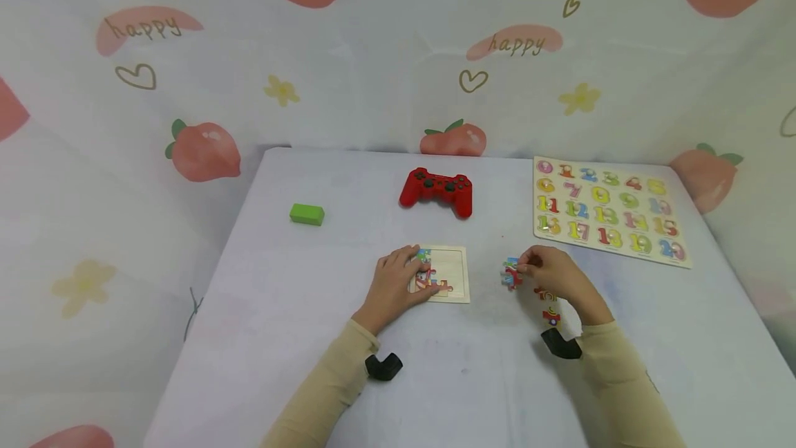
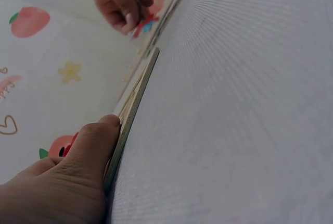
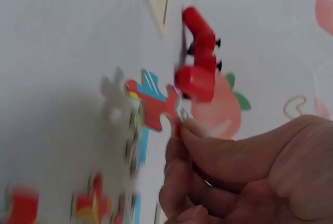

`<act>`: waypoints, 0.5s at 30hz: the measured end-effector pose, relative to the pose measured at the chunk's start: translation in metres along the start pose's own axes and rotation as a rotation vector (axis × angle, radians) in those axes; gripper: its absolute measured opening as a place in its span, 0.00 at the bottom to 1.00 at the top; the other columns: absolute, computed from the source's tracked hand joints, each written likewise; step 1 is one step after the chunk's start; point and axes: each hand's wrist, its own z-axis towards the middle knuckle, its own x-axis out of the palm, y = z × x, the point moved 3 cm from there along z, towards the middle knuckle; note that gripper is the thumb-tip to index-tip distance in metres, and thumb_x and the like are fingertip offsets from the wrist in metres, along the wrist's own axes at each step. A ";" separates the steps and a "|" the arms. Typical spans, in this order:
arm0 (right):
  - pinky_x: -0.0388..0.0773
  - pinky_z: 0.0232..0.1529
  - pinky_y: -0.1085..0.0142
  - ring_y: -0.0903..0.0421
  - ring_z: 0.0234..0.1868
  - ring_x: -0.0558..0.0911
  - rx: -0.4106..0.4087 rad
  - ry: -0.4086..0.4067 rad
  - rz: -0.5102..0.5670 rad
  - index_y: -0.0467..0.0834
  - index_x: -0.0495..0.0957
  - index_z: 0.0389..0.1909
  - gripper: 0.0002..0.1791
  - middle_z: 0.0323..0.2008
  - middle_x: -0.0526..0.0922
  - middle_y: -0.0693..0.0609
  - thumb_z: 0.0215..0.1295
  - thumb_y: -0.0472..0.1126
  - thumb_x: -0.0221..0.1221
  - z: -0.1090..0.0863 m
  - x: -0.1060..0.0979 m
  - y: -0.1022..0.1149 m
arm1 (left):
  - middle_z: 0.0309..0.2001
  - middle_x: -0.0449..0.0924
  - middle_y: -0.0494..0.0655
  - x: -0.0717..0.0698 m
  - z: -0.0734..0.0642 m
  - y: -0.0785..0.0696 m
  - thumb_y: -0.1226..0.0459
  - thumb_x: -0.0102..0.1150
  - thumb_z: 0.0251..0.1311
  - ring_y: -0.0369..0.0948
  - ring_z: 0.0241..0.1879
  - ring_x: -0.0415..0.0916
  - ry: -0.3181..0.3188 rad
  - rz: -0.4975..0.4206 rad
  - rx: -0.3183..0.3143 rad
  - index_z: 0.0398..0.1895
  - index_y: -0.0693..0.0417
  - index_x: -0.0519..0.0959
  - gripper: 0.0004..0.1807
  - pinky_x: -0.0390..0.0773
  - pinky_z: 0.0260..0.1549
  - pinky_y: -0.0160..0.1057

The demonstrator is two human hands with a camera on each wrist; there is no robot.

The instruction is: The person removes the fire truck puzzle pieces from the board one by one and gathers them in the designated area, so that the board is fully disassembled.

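Jigsaw tray (image 1: 460, 269) is lying on the surface (image 1: 336, 310), pretty much in front of the person and just left of the middle.

Biggest stuff first: there's a backdrop (image 1: 373, 40) with peaches, hearts and "happy" printed on it, then the white-covered surface. Far right of that sits a number board (image 1: 594, 240) with rows of colourful numbers. Next, the hands. The left hand (image 1: 392, 282) rests on the left side of the tray, fingers spread loosely and the thumb near the lower edge, so not clenched at all. The right hand (image 1: 555, 273) is grasping a piece between thumb and finger, well apart from the tray.

A red game controller (image 1: 437, 189) lies behind the tray, and a green block (image 1: 307, 214) is off to the left. Smallest are the puzzle bits: the red and blue held piece (image 3: 156, 110), some loose pieces (image 1: 551, 316) under and near the right hand, and a few fitted pieces (image 1: 423, 281) along the tray's left and lower edges.
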 end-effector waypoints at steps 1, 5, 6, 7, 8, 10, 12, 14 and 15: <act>0.72 0.31 0.63 0.54 0.30 0.74 0.003 0.018 0.001 0.36 0.76 0.37 0.08 0.31 0.79 0.47 0.66 0.39 0.58 -0.002 -0.001 -0.004 | 0.65 0.68 0.46 0.000 0.000 0.000 0.38 0.59 0.55 0.43 0.66 0.61 0.001 0.001 0.000 0.43 0.42 0.78 0.22 0.65 0.57 0.50; 0.73 0.33 0.63 0.54 0.31 0.74 0.007 0.089 0.020 0.36 0.76 0.35 0.08 0.31 0.79 0.48 0.66 0.38 0.59 -0.007 0.000 -0.014 | 0.66 0.67 0.46 0.000 0.000 0.001 0.38 0.59 0.55 0.44 0.66 0.61 0.011 0.006 -0.003 0.43 0.42 0.78 0.22 0.65 0.57 0.50; 0.72 0.33 0.63 0.54 0.31 0.74 0.002 0.096 0.022 0.36 0.76 0.35 0.08 0.30 0.79 0.49 0.66 0.38 0.59 -0.007 0.001 -0.015 | 0.66 0.67 0.46 -0.001 0.000 0.001 0.38 0.59 0.55 0.44 0.66 0.61 0.013 0.003 -0.005 0.43 0.42 0.78 0.22 0.65 0.57 0.50; 0.72 0.33 0.63 0.54 0.30 0.74 -0.006 0.100 0.022 0.36 0.75 0.35 0.08 0.30 0.79 0.49 0.66 0.38 0.59 -0.007 0.002 -0.015 | 0.66 0.67 0.46 -0.001 0.000 0.001 0.38 0.59 0.55 0.44 0.66 0.60 0.015 0.000 -0.007 0.43 0.42 0.78 0.22 0.65 0.57 0.50; 0.72 0.32 0.63 0.55 0.30 0.74 -0.014 0.099 0.021 0.36 0.75 0.35 0.07 0.30 0.79 0.49 0.66 0.38 0.58 -0.007 0.002 -0.016 | 0.66 0.67 0.46 -0.001 0.000 0.001 0.38 0.59 0.55 0.44 0.66 0.60 0.017 0.000 -0.009 0.43 0.42 0.78 0.22 0.65 0.57 0.50; 0.71 0.32 0.63 0.55 0.29 0.73 -0.027 0.088 0.010 0.36 0.75 0.34 0.06 0.29 0.78 0.50 0.66 0.37 0.58 -0.006 0.003 -0.015 | 0.66 0.67 0.45 0.000 0.000 0.002 0.38 0.59 0.55 0.43 0.66 0.60 0.017 -0.001 -0.011 0.44 0.41 0.78 0.23 0.65 0.57 0.50; 0.71 0.32 0.63 0.55 0.29 0.73 -0.031 0.074 -0.004 0.36 0.75 0.33 0.05 0.29 0.78 0.50 0.65 0.36 0.58 -0.006 0.004 -0.015 | 0.66 0.67 0.45 0.001 0.000 0.002 0.38 0.59 0.55 0.43 0.66 0.60 0.015 0.001 -0.010 0.44 0.41 0.78 0.22 0.65 0.56 0.50; 0.71 0.31 0.63 0.55 0.28 0.73 -0.025 0.062 -0.020 0.37 0.75 0.33 0.04 0.28 0.78 0.50 0.65 0.35 0.58 -0.006 0.005 -0.015 | 0.65 0.67 0.45 0.002 0.000 0.002 0.38 0.59 0.55 0.43 0.66 0.61 0.008 0.002 -0.003 0.44 0.41 0.78 0.22 0.65 0.56 0.50; 0.71 0.30 0.63 0.56 0.27 0.73 -0.020 0.059 -0.025 0.37 0.75 0.33 0.04 0.28 0.78 0.50 0.65 0.35 0.58 -0.006 0.005 -0.015 | 0.66 0.67 0.45 0.002 0.000 0.002 0.38 0.59 0.55 0.43 0.66 0.61 0.005 0.003 -0.001 0.43 0.41 0.78 0.22 0.65 0.56 0.50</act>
